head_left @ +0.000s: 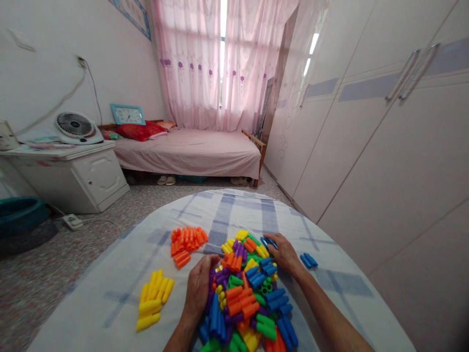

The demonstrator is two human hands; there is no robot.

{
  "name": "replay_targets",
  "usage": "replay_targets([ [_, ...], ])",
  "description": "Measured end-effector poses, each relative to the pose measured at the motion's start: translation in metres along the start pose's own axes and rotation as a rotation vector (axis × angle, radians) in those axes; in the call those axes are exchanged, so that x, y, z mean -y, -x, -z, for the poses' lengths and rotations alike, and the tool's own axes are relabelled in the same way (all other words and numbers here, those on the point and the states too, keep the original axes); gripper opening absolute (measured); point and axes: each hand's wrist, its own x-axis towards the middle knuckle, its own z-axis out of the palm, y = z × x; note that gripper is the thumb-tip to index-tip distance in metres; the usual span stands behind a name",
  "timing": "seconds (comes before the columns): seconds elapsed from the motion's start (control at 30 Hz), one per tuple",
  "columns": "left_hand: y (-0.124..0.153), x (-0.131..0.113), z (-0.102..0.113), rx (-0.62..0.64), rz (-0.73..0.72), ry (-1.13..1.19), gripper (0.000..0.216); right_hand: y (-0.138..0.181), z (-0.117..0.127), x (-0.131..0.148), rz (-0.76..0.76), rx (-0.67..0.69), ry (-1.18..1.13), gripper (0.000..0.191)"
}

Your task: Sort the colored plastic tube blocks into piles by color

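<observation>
Looking down at a round table under a checked cloth (238,210), both hands on a mixed pile (249,303) of coloured plastic tube pieces.

Right hand (284,254): on the far right edge of the pile, palm down. Fingertips are closed on one blue piece (269,241), which sits at the tips and pokes out on the thumb side. Just outboard of this hand, apart from the pile, two blue pieces (309,260) lie side by side on the cloth, not touching the hand.

Left hand (200,288): on the near left edge of the pile, back of the hand up, fingers together and curled over some purple pieces (220,277). Cannot tell whether it grips any or only rests on them.

Between the two hands: the bulk of the pile, with orange, blue, green, yellow and purple mixed together.

Beyond the left hand, away from the body: an orange group (186,242), set apart from the pile. Outboard of the left hand: a yellow group (154,298), well clear of it.

Background past both hands: bed (190,149), fan (76,126) on a low cabinet (95,173). Wardrobe doors (384,161) run along the right-hand side.
</observation>
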Motion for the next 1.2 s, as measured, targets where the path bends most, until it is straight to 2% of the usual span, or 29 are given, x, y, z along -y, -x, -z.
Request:
replay_targets([
  [0.13, 0.000, -0.001, 0.000, -0.001, -0.004, -0.009, 0.048, 0.007, 0.022, -0.013, -0.032, -0.080, 0.025, 0.033],
  [0.27, 0.000, 0.001, 0.000, 0.011, -0.013, -0.019, 0.047, 0.022, 0.052, -0.041, -0.118, -0.283, 0.120, 0.036],
  [0.33, 0.000, 0.002, 0.000, 0.013, -0.010, -0.020, 0.047, 0.034, 0.059, -0.054, -0.178, -0.342, 0.181, 0.036],
  [0.43, 0.000, 0.000, 0.001, 0.008, -0.002, -0.027, 0.047, 0.052, 0.054, -0.067, -0.242, -0.288, 0.219, 0.039],
  [0.53, 0.001, -0.004, 0.001, 0.010, -0.007, -0.028, 0.049, 0.063, 0.044, -0.069, -0.242, -0.234, 0.210, 0.042],
  [0.63, 0.001, -0.007, 0.001, 0.003, -0.014, -0.019, 0.049, 0.066, 0.044, -0.056, -0.268, -0.303, 0.214, 0.043],
  [0.7, 0.001, -0.009, 0.000, -0.002, -0.006, -0.014, 0.049, 0.067, 0.048, -0.039, -0.225, -0.342, 0.170, 0.042],
  [0.77, 0.002, -0.009, 0.000, -0.007, 0.007, -0.009, 0.050, 0.069, 0.052, -0.016, -0.116, -0.290, 0.050, 0.041],
  [0.83, 0.002, -0.009, 0.000, -0.010, 0.017, 0.000, 0.050, 0.072, 0.050, 0.008, -0.025, -0.171, -0.087, 0.040],
  [0.93, 0.001, -0.008, 0.000, -0.008, 0.018, 0.010, 0.052, 0.075, 0.038, 0.035, 0.032, -0.048, -0.207, 0.043],
  [1.07, 0.000, -0.006, 0.001, -0.003, 0.017, 0.012, 0.053, 0.078, 0.022, 0.044, 0.031, 0.013, -0.315, 0.040],
  [1.2, 0.000, -0.006, 0.001, -0.006, 0.008, -0.023, 0.053, 0.081, 0.020, 0.046, -0.011, 0.018, -0.358, 0.035],
])
